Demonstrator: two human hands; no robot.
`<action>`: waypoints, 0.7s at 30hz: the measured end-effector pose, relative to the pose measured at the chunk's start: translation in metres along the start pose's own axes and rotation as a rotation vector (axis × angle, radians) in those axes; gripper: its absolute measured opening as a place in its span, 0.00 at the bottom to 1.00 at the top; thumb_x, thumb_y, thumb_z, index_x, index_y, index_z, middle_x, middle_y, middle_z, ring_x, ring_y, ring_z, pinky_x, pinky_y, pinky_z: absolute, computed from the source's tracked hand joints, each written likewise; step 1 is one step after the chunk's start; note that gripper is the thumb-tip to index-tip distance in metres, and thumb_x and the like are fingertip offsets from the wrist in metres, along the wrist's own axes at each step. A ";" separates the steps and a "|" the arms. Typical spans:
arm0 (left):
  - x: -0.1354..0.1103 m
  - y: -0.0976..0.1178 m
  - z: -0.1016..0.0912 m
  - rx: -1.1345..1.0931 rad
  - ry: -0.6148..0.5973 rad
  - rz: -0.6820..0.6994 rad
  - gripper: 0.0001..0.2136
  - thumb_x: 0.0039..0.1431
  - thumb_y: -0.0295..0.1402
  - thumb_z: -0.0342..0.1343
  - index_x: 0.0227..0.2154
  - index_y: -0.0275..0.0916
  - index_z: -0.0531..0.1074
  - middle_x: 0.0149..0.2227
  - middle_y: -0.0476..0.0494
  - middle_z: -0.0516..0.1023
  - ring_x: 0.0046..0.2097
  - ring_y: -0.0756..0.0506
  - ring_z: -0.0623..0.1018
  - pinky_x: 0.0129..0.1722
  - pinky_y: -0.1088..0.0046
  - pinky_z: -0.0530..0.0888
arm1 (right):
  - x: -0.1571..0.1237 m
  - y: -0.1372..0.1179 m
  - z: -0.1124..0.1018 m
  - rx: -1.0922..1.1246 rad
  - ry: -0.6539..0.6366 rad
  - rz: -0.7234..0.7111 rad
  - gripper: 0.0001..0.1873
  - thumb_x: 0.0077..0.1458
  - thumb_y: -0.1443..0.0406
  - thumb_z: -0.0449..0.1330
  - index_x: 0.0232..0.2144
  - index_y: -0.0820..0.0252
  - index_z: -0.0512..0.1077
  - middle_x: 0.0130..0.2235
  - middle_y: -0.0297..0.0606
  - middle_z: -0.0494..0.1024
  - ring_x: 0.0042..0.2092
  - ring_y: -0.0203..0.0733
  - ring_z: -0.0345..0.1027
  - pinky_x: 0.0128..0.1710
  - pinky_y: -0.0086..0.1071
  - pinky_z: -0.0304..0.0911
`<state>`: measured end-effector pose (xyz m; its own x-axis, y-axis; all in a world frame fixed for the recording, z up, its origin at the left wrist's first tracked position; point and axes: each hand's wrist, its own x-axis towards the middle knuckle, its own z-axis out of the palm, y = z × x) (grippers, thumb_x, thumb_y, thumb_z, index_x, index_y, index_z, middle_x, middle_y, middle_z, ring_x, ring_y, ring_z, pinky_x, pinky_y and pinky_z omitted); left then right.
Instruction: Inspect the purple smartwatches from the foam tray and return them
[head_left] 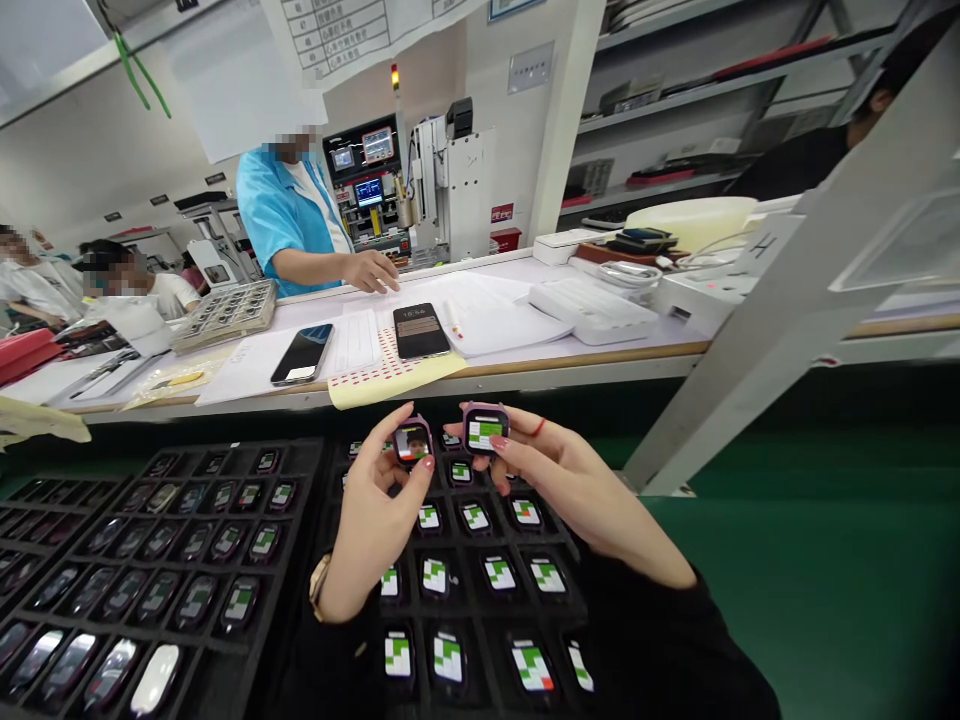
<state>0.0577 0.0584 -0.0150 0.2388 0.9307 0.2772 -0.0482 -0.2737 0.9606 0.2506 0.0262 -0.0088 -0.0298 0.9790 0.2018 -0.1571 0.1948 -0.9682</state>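
Note:
My left hand (pixel 375 510) pinches a small smartwatch body (pixel 412 444) whose screen shows a picture. My right hand (pixel 559 480) holds a second watch body (pixel 484 430) with a green and white pattern on its screen. Both hands hover above a black compartment tray (pixel 559 545) that holds several lit watch bodies (pixel 498 573). A watch sits on my left wrist and a red ring on a right finger.
Another black tray (pixel 296 570) with several watches lies to the left on the green belt (pixel 810 590). Beyond is a white bench (pixel 675 345) with two phones (pixel 302 354), a yellow sheet (pixel 390 378) and paper. A person in blue (pixel 289 215) stands behind it; others sit far left.

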 end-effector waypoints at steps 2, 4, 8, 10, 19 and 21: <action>0.000 -0.001 0.000 -0.001 0.001 -0.001 0.25 0.59 0.35 0.63 0.59 0.46 0.68 0.55 0.43 0.75 0.47 0.48 0.78 0.44 0.77 0.77 | 0.001 0.000 0.001 0.002 -0.007 0.006 0.32 0.58 0.48 0.67 0.56 0.61 0.72 0.41 0.46 0.79 0.29 0.38 0.64 0.29 0.33 0.66; 0.000 -0.002 0.000 -0.005 0.001 -0.006 0.25 0.59 0.35 0.63 0.59 0.46 0.68 0.55 0.43 0.76 0.48 0.48 0.78 0.44 0.77 0.77 | 0.002 0.002 0.001 0.009 -0.012 0.004 0.32 0.58 0.48 0.67 0.56 0.61 0.72 0.41 0.45 0.79 0.29 0.38 0.62 0.29 0.32 0.65; -0.001 -0.002 -0.001 -0.013 0.012 -0.025 0.26 0.59 0.35 0.64 0.60 0.45 0.68 0.54 0.43 0.76 0.48 0.48 0.78 0.44 0.77 0.77 | 0.004 0.005 0.001 0.029 -0.030 -0.010 0.31 0.57 0.48 0.68 0.56 0.60 0.73 0.37 0.42 0.78 0.28 0.36 0.61 0.28 0.31 0.64; -0.001 -0.002 -0.001 -0.013 0.014 -0.027 0.26 0.59 0.35 0.63 0.60 0.45 0.68 0.54 0.43 0.76 0.47 0.48 0.78 0.43 0.77 0.77 | 0.005 0.005 0.002 0.030 -0.035 -0.006 0.32 0.57 0.47 0.68 0.56 0.60 0.73 0.38 0.42 0.78 0.28 0.36 0.61 0.28 0.30 0.65; 0.000 -0.003 -0.003 -0.008 0.013 -0.014 0.25 0.60 0.35 0.63 0.60 0.45 0.67 0.55 0.43 0.76 0.47 0.49 0.78 0.42 0.79 0.76 | 0.003 0.000 0.008 0.004 -0.065 0.020 0.36 0.55 0.46 0.68 0.58 0.60 0.70 0.48 0.49 0.78 0.29 0.37 0.62 0.31 0.33 0.67; -0.001 -0.003 -0.004 -0.010 0.010 -0.007 0.25 0.60 0.35 0.63 0.60 0.45 0.67 0.55 0.43 0.76 0.48 0.48 0.78 0.42 0.78 0.76 | 0.004 0.001 0.008 0.016 -0.068 0.017 0.34 0.56 0.48 0.68 0.58 0.60 0.70 0.49 0.49 0.77 0.29 0.36 0.63 0.31 0.33 0.66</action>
<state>0.0537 0.0597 -0.0183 0.2292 0.9349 0.2708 -0.0561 -0.2651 0.9626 0.2428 0.0297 -0.0078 -0.0993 0.9757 0.1953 -0.1716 0.1765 -0.9692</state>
